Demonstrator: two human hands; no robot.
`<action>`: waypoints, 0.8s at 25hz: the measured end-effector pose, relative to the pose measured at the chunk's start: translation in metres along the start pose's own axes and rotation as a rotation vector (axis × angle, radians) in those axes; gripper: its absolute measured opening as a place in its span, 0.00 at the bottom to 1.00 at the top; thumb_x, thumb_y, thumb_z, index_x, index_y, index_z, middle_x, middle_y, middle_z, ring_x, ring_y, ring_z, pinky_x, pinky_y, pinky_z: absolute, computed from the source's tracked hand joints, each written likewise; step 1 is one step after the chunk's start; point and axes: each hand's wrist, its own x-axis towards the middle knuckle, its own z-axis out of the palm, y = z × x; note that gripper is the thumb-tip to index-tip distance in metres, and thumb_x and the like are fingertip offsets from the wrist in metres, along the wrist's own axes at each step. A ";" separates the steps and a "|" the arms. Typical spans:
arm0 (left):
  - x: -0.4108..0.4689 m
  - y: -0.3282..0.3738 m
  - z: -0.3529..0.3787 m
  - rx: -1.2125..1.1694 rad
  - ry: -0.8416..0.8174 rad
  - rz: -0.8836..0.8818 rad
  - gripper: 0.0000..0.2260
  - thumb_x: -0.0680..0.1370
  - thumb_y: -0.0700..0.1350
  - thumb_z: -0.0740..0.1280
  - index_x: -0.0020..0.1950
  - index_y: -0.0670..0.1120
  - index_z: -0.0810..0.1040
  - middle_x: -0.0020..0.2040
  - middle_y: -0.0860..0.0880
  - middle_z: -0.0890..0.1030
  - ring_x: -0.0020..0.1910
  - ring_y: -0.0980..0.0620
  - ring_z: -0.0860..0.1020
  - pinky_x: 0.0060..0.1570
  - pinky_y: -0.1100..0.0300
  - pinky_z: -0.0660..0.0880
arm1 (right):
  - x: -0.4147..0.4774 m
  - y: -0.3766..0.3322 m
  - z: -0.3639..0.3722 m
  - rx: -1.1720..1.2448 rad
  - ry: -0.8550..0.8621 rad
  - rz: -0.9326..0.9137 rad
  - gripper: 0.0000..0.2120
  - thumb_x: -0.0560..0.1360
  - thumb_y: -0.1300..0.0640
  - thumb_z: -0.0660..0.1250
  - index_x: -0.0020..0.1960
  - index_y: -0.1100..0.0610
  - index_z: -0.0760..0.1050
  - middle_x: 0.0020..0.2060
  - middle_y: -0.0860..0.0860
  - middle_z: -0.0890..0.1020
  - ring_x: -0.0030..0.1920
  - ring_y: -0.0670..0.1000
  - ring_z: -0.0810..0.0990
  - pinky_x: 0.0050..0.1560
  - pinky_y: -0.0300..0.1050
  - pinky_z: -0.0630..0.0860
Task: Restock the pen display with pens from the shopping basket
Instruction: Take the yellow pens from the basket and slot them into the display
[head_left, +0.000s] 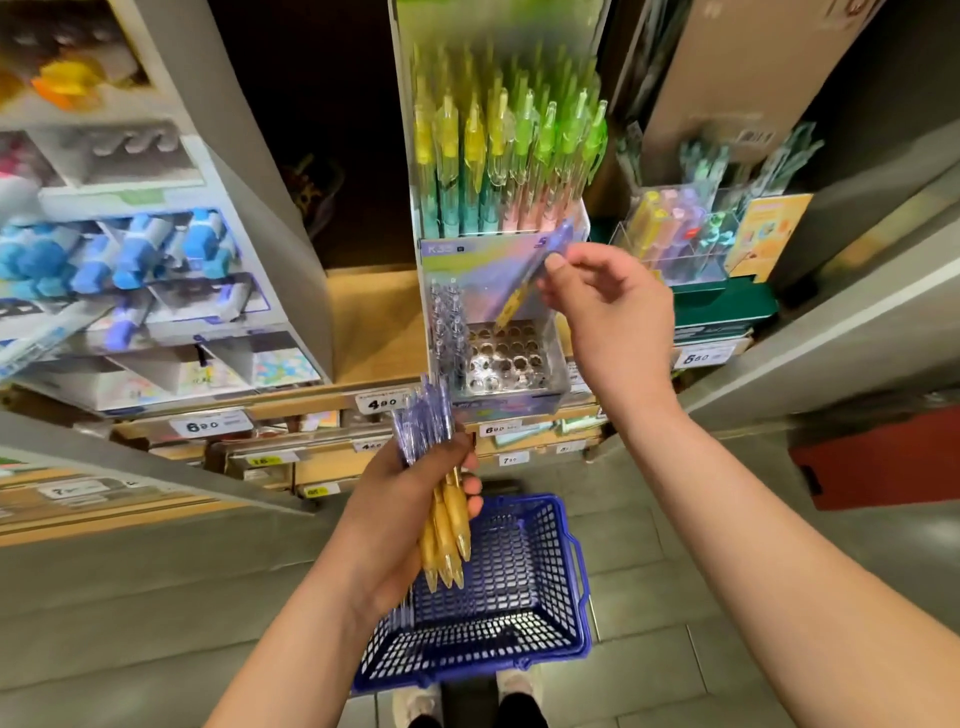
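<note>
From the head view, the right hand (597, 306) pinches a single pen (514, 301) between thumb and fingertips. Its purple end slants up past the thumb, and its yellow tip points down and away from the palm at the holed tray of the pen display (511, 358), just below the fingers. The tip looks to be hovering over the back row of open holes, though blur keeps me from saying whether it touches. A few purple pens (448, 322) already stand in the holes on the far side of the tray from this hand. I'd say the thing to do is bring the pen nearer upright before lowering it, pick the empty hole next to the filled ones, and let go only once the tip is seated. At this slant it could skid across the rims. The left hand (410, 499) is wrapped around a bundle of pens (444, 530), yellow barrels pointing down past the palm, ready to feed the next one across. Under that hand sits the blue shopping basket (483, 649) on the floor, and I can see no pens left in it.
</note>
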 end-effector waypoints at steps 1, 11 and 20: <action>0.000 -0.002 0.000 0.009 -0.006 -0.008 0.07 0.80 0.41 0.70 0.56 0.42 0.81 0.41 0.45 0.81 0.35 0.50 0.79 0.36 0.56 0.80 | 0.003 0.002 0.005 -0.050 -0.009 -0.039 0.03 0.77 0.58 0.73 0.51 0.53 0.83 0.41 0.48 0.87 0.44 0.47 0.87 0.51 0.50 0.84; 0.002 -0.008 0.006 0.015 -0.033 -0.057 0.03 0.77 0.44 0.73 0.49 0.47 0.85 0.43 0.45 0.83 0.37 0.50 0.81 0.38 0.56 0.81 | 0.009 0.021 0.020 -0.280 -0.120 -0.218 0.03 0.76 0.56 0.74 0.49 0.50 0.83 0.40 0.43 0.86 0.41 0.41 0.85 0.47 0.40 0.83; 0.008 -0.013 0.011 0.055 -0.016 -0.069 0.09 0.78 0.45 0.74 0.55 0.43 0.83 0.43 0.46 0.85 0.38 0.50 0.82 0.42 0.55 0.83 | 0.005 0.033 0.021 -0.538 -0.232 -0.206 0.03 0.76 0.55 0.73 0.47 0.54 0.84 0.35 0.42 0.81 0.37 0.40 0.80 0.44 0.28 0.76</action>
